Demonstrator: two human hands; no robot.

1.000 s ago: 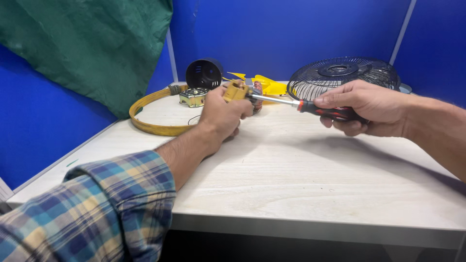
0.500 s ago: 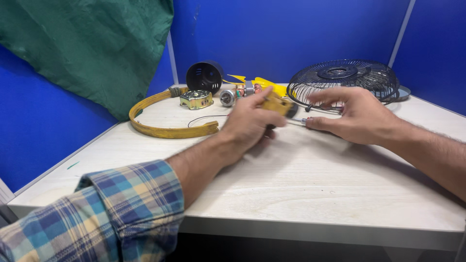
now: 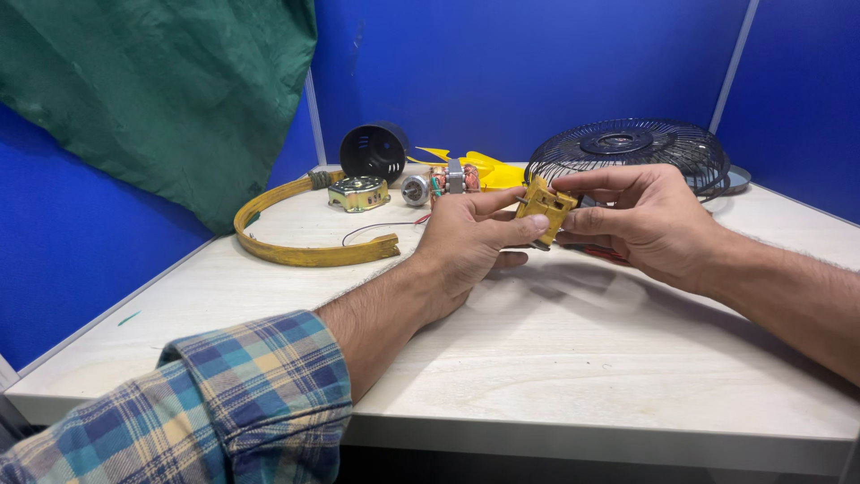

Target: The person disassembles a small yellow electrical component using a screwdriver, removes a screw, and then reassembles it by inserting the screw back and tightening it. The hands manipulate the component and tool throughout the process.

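Bare table (image 3: 573, 358) lies free in front; fan guard (image 3: 627, 148) and motor parts (image 3: 443, 179) crowd behind.

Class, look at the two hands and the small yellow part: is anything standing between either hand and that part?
Nothing visible does. The left hand and the right hand both grip the small yellow part directly, fingers touching it, above the table. The fan grille lies behind them.

Blue partition walls (image 3: 537, 63) rise behind a pale wood-grain table (image 3: 609, 358). A green cloth (image 3: 161, 90) hangs over the partition left of the table. Light falls evenly.
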